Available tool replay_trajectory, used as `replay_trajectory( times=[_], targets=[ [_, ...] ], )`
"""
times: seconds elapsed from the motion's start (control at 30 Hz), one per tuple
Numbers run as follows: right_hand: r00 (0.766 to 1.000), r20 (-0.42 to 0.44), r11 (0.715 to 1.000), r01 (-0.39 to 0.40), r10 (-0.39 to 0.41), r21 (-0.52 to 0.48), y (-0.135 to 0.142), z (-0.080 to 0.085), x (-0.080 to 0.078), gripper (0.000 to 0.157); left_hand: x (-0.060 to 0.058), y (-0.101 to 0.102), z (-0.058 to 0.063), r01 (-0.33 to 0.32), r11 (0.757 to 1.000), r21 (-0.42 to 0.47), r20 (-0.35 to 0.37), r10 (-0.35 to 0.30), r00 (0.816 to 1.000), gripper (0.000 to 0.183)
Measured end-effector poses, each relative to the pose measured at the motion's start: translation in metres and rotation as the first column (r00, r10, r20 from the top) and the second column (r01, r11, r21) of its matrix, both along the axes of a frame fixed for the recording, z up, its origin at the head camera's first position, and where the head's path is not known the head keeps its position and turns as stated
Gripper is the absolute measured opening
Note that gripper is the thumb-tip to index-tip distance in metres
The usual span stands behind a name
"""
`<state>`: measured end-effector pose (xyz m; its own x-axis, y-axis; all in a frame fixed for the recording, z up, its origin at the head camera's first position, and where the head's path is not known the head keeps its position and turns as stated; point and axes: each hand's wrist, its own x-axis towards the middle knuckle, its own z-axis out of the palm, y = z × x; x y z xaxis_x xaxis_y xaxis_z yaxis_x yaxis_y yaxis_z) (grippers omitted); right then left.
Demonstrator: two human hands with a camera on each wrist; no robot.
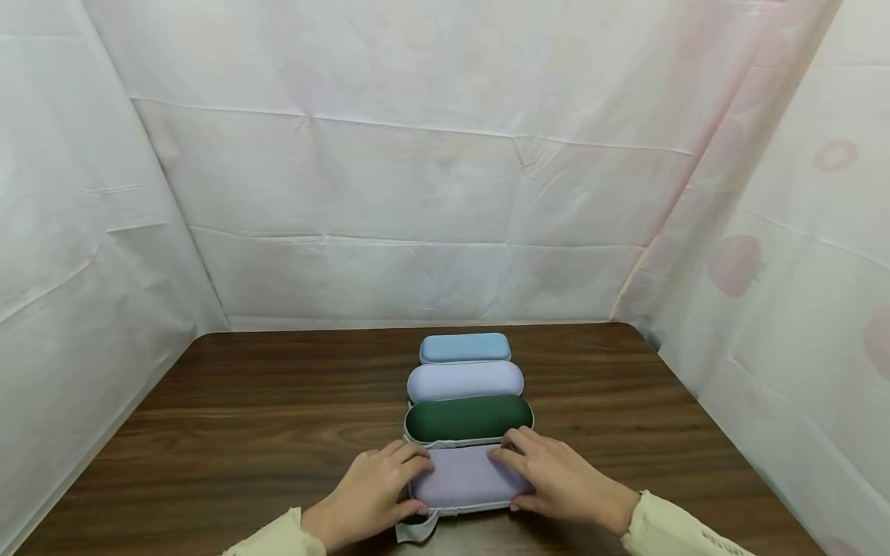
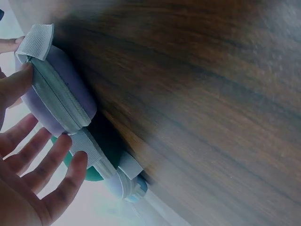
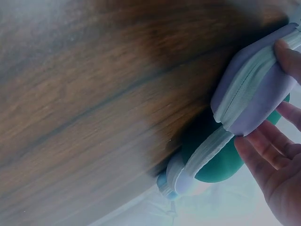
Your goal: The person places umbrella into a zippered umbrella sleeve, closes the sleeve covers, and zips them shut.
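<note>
A mauve zip case (image 1: 469,477) lies nearest the person, at the front of a row of cases. My left hand (image 1: 375,486) grips its left end, with the thumb at the front edge by a grey fabric tab (image 1: 417,530) and the fingers at the top and far side. At the other end my right hand (image 1: 556,475) holds the case, thumb low on the front zip band and fingers over the top. Right behind it sits a dark green case (image 1: 469,418). In the right wrist view, grey zip tape (image 3: 249,77) runs along the mauve case's side.
Behind the green case come a lavender case (image 1: 466,381) and a smaller light blue case (image 1: 466,347), in line toward the back edge. All lie on a dark wooden table (image 1: 278,386). Pale sheeting (image 1: 417,185) hangs behind the table and on both sides.
</note>
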<state>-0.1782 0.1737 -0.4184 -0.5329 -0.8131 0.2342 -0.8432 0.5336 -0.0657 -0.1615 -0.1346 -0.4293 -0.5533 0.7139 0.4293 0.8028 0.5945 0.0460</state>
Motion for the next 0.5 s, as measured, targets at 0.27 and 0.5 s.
replay_trajectory(
  times=[0.27, 0.5],
  targets=[
    [1.000, 0.021, 1.000, -0.004, 0.004, -0.002, 0.000, -0.003, -0.006, 0.062, -0.003, -0.001, -0.002, -0.013, 1.000, 0.004, 0.002, 0.013, 1.000, 0.046],
    [0.999, -0.051, 0.998, 0.010, -0.013, -0.065, 0.011, 0.004, -0.015, 0.055, -0.014, -0.010, 0.008, -0.113, 0.994, 0.003, 0.054, 0.112, 0.992, 0.056]
  ],
)
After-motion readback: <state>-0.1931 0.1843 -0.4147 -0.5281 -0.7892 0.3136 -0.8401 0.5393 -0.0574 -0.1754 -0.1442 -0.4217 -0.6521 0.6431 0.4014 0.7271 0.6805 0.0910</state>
